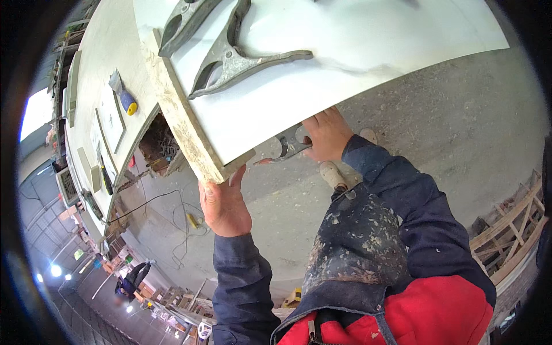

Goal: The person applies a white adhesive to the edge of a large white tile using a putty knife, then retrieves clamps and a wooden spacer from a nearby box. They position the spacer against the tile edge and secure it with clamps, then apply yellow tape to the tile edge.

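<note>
A white panel (345, 52) with faint grey veining lies in front of me, a wooden strip (181, 118) running along its left edge. My left hand (226, 208) grips the strip's near end, thumb pressed against it. Just under the panel's near edge, my right hand (330, 135) is closed around a dark spring clamp (292, 144); part of the clamp is hidden by the hand and the panel. On the panel sits a worn metal spring clamp (230, 60), its jaw end toward the strip. Another spring clamp (185, 26) lies beyond it, partly cut off.
Left of the strip, a pale table (109, 40) carries a scraper (122, 94) with a blue and yellow handle and several thin pieces. A cable (181, 215) trails over the floor. Slatted wood (512, 227) stands at right. Another person (135, 280) is far off, lower left.
</note>
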The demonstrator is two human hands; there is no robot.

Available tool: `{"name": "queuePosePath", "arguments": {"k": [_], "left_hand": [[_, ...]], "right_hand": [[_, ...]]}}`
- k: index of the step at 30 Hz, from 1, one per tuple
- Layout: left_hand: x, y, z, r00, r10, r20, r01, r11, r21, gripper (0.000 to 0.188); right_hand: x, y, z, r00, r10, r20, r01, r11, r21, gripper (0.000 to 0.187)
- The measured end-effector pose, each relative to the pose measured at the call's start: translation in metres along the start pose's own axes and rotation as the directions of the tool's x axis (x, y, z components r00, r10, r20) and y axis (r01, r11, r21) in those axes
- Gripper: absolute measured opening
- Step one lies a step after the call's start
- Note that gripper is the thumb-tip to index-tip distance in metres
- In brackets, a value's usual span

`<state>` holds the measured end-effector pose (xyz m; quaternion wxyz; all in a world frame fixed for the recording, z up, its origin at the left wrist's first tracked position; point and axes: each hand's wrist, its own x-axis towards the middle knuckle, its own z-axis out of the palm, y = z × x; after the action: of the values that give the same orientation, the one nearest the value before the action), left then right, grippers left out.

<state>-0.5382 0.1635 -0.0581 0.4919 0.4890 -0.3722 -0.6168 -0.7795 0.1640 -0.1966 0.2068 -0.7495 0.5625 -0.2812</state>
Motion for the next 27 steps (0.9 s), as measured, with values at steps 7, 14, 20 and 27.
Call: {"name": "queuePosePath", "arguments": {"k": [7, 14, 20, 27], "left_hand": [[-0.001, 0.005, 0.012, 0.998, 0.005, 0.066, -0.003, 1.0, -0.028, 0.058], [-0.001, 0.003, 0.006, 0.999, -0.001, 0.035, 0.002, 1.0, -0.016, 0.057], [-0.002, 0.003, 0.007, 1.0, -0.01, 0.017, 0.01, 1.0, -0.029, 0.057], [-0.005, -0.001, 0.004, 1.0, -0.026, -0.017, 0.025, 0.999, -0.032, 0.069]], "right_hand": [[0.032, -0.015, -0.002, 0.979, 0.011, 0.205, -0.021, 0.999, 0.046, 0.05], [0.042, -0.021, -0.005, 0.962, 0.045, 0.27, -0.076, 0.991, 0.108, 0.037], [0.033, -0.02, -0.001, 0.99, 0.026, 0.136, -0.034, 0.998, 0.057, 0.046], [-0.015, -0.051, -0.059, 0.939, 0.344, -0.018, -0.278, 0.788, 0.549, 0.078]]}}
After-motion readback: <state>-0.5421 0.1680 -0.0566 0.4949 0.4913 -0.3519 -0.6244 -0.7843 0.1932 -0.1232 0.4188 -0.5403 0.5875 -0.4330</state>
